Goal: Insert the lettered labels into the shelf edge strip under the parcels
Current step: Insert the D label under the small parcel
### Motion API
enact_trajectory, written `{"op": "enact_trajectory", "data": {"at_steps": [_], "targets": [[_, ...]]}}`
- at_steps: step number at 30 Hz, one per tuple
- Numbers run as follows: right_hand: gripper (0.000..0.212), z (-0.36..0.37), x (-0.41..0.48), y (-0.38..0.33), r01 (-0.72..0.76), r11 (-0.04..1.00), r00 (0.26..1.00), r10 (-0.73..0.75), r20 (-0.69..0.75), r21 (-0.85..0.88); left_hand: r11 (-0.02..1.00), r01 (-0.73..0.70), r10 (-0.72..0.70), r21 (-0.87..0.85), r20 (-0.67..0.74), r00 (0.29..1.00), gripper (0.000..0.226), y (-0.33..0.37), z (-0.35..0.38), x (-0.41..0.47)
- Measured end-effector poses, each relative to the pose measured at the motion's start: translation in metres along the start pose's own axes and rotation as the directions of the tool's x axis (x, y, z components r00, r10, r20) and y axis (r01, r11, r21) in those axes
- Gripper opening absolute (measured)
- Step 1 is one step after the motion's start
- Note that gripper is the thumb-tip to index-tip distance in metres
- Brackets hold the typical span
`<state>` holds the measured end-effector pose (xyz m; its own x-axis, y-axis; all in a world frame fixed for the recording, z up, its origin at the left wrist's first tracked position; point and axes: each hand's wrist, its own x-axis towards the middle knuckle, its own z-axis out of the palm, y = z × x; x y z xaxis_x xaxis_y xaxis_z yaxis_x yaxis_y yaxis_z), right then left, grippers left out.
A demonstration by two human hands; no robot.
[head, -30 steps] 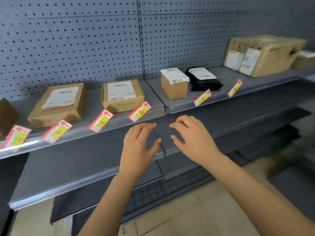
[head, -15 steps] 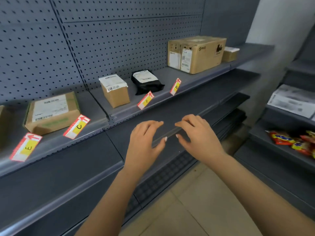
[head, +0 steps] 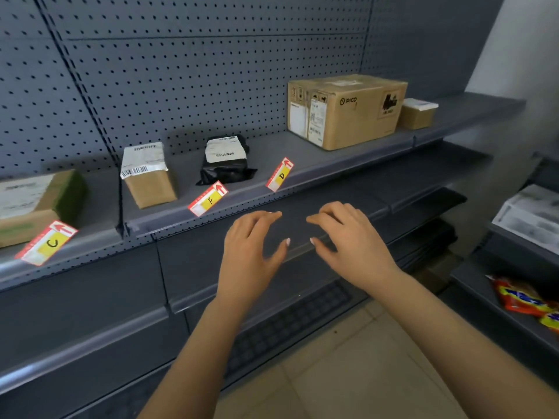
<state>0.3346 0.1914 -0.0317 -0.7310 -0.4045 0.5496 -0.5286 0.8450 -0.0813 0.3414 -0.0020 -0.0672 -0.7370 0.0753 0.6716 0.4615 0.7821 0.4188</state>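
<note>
Both hands hover palm-down and empty, the left hand (head: 252, 249) and right hand (head: 351, 237) side by side with fingers loosely spread, grasping nothing, over the lower shelf (head: 193, 267); up and ahead of them runs the shelf edge strip (head: 332, 173) under the parcels; three lettered labels already sit in it, tilted outward: the D label (head: 279, 174) just above the gap between the hands, the F label (head: 208, 199) up and left of the left hand, the C label (head: 47, 242) far to its left; each is red and white with a yellow patch, a handwritten letter and a red arrow. No spare label shows in either hand, so the risk, as I judge it, is reaching for the strip with nothing to insert, or brushing the loosely seated D and F labels and knocking them out; the stretch of strip beyond the right hand, below the large carton (head: 348, 110) printed "PICO", carries no label; the black parcel (head: 225, 158) and small box (head: 146, 173) bear barcoded stickers too blurred to read.
</note>
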Motion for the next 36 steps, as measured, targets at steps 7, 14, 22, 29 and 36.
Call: {"op": "enact_trajectory", "data": {"at_steps": [7, 14, 22, 29, 36], "targets": [[0.035, 0.019, 0.038, 0.047, 0.072, 0.997, 0.997, -0.072, -0.006, 0.041, 0.999, 0.038, -0.037, 0.019, -0.04, 0.999, 0.041, -0.006, 0.033, 0.039], [0.037, 0.057, 0.103, 0.089, 0.139, 0.988, 0.99, -0.141, 0.02, 0.071, 0.995, 0.07, -0.065, 0.065, -0.079, 0.995, 0.042, -0.041, 0.071, 0.094], [0.047, 0.101, 0.181, 0.133, 0.303, 0.952, 0.943, -0.304, 0.136, 0.031, 0.982, 0.133, -0.122, 0.131, -0.082, 0.989, 0.045, -0.081, 0.104, 0.138], [0.057, 0.124, 0.214, 0.154, 0.406, 0.879, 0.858, -0.46, 0.226, 0.248, 0.958, 0.215, -0.197, 0.191, -0.107, 0.975, 0.051, -0.087, 0.122, 0.145], [0.035, 0.128, 0.239, 0.17, 0.487, 0.769, 0.78, -0.596, 0.19, 0.415, 0.899, 0.345, -0.295, 0.269, -0.209, 0.932, 0.048, -0.063, 0.133, 0.141]]}}
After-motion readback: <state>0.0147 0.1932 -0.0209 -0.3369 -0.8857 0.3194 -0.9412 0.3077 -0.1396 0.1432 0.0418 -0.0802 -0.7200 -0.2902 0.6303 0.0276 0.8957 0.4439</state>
